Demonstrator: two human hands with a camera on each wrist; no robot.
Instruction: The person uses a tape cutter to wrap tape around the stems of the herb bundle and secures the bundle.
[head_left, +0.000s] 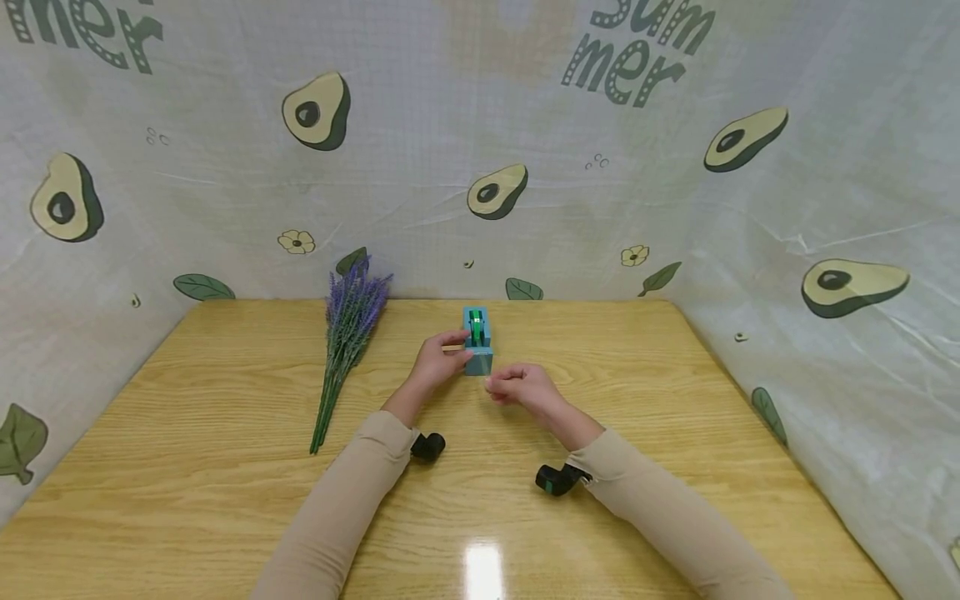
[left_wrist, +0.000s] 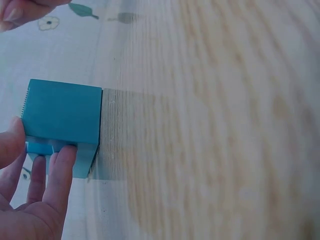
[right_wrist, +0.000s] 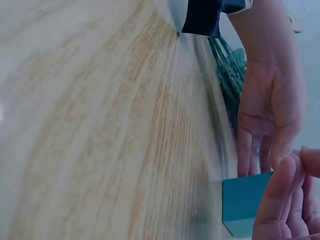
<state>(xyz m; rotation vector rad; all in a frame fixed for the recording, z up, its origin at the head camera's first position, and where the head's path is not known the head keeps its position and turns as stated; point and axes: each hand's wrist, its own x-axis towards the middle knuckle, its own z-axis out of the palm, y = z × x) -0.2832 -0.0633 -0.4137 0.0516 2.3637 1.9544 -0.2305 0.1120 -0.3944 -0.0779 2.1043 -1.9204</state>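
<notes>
A light-blue tape dispenser with a green-centred roll stands on the table. My left hand holds it from its left side. In the left wrist view, the left hand has its thumb by the toothed edge and fingers against the side of the dispenser. Just in front and right of it, my right hand has thumb and forefinger pinched together. A faint pale glint at those tips looks like clear tape. The right wrist view shows the right hand partly covering the dispenser.
A bunch of purple lavender stems lies to the left of the dispenser on the wooden table. Behind the table hangs a pale cloth printed with avocados. Black wrist cameras sit at both sleeves.
</notes>
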